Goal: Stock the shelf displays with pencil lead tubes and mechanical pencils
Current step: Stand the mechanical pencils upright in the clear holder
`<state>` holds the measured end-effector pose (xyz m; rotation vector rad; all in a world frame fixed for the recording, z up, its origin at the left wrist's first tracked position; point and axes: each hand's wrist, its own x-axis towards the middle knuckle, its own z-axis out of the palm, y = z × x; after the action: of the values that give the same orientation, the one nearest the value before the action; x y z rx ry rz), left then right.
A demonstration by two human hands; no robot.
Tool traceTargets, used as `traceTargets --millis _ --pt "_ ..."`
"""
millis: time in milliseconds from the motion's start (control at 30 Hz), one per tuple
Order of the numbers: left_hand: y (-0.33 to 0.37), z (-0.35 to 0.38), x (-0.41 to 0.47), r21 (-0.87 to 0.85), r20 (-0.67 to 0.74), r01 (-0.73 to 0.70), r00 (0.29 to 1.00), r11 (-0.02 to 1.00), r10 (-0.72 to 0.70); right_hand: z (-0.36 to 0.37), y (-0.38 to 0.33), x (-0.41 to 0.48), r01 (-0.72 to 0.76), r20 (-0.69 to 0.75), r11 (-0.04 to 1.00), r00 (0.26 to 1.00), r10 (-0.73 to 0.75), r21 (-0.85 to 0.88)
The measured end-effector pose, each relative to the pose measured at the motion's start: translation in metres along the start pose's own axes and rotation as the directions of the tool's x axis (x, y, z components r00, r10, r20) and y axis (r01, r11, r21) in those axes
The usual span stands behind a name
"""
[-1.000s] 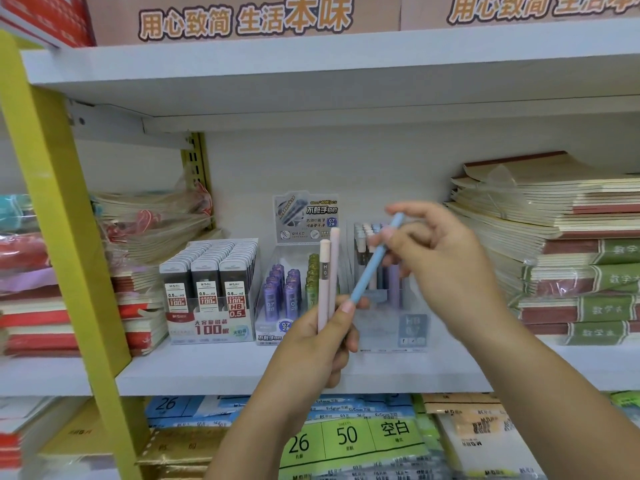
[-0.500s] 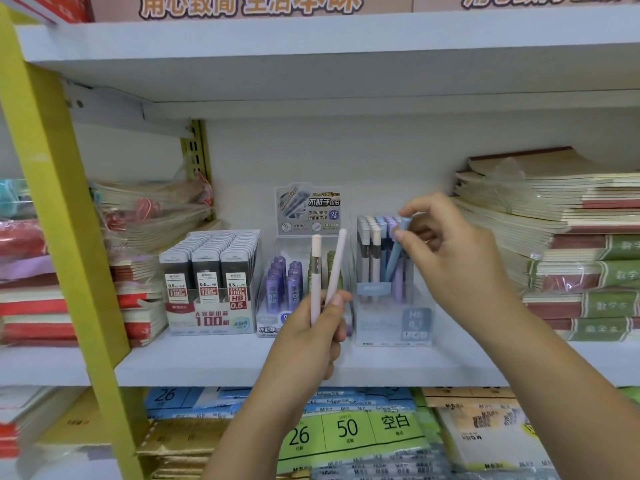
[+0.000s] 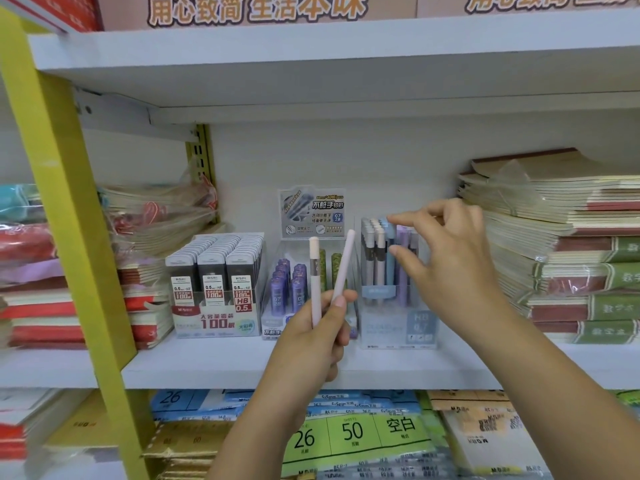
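Observation:
My left hand (image 3: 311,337) grips two pale pink mechanical pencils (image 3: 314,268) upright in front of the shelf, their tops fanned apart. A clear pencil display box (image 3: 398,327) stands on the white shelf (image 3: 207,368) and holds several upright pencils. A light blue pencil (image 3: 389,268) stands among them. My right hand (image 3: 450,258) is at the box, index fingertip on the pencil tops and thumb beside the blue pencil, holding nothing. To the left stand a lead tube display (image 3: 287,289) with purple and green tubes and a box of black lead cases (image 3: 214,282).
Stacked notebooks (image 3: 571,254) fill the shelf's right side, close to my right wrist. Wrapped notebook bundles (image 3: 156,216) and red-edged books (image 3: 41,306) lie on the left. A yellow upright post (image 3: 69,202) crosses the left foreground. Paper packs (image 3: 353,431) fill the lower shelf.
My right hand carried the blue pencil from my left hand to the display box, set it upright among the others and let go. My left hand stayed put with two pink pencils.

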<state>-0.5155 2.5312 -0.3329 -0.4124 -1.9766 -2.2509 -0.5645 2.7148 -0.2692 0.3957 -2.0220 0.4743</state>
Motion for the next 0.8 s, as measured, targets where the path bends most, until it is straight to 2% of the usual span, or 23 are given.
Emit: traceTargets --millis 233,333,400,467,533,567,633,733,800 --pt "0.002 -0.001 -0.001 -0.002 0.003 -0.001 1.000 1.000 0.001 0.008 0.006 -0.004 -0.115 0.162 0.992 0.979 0.122 -0.055" --pt "0.003 0.000 -0.002 -0.002 0.018 -0.006 1.000 1.000 0.006 0.002 0.000 -0.003 -0.116 0.095 0.993 0.989 0.114 0.017" --pt "0.005 0.001 -0.002 0.007 0.049 -0.016 0.999 1.000 0.015 -0.007 -0.008 -0.001 -0.101 0.034 0.982 0.995 0.097 0.159" --pt "0.006 0.003 -0.003 0.014 0.083 -0.029 0.996 0.999 0.028 -0.017 -0.020 0.000 -0.203 0.123 0.882 0.978 0.166 0.426" --pt "0.007 0.006 -0.003 0.019 0.108 -0.030 0.994 0.999 0.027 -0.023 -0.032 -0.001 -0.359 0.312 0.693 0.929 0.200 0.625" --pt "0.007 0.007 -0.004 0.022 0.116 -0.026 0.993 0.999 0.024 -0.024 -0.036 -0.002 -0.408 0.379 0.627 0.906 0.190 0.664" --pt "0.006 0.009 -0.004 0.023 0.123 -0.018 0.992 1.000 0.015 -0.025 -0.041 -0.004 -0.450 0.425 0.543 0.887 0.180 0.709" --pt "0.005 0.008 -0.005 0.012 0.114 -0.007 0.993 1.000 0.006 -0.026 -0.038 -0.003 -0.452 0.397 0.463 0.892 0.217 0.762" --pt "0.005 0.004 -0.005 -0.024 0.090 0.005 0.996 1.000 -0.003 -0.027 -0.033 0.001 -0.457 0.385 0.447 0.889 0.246 0.769"
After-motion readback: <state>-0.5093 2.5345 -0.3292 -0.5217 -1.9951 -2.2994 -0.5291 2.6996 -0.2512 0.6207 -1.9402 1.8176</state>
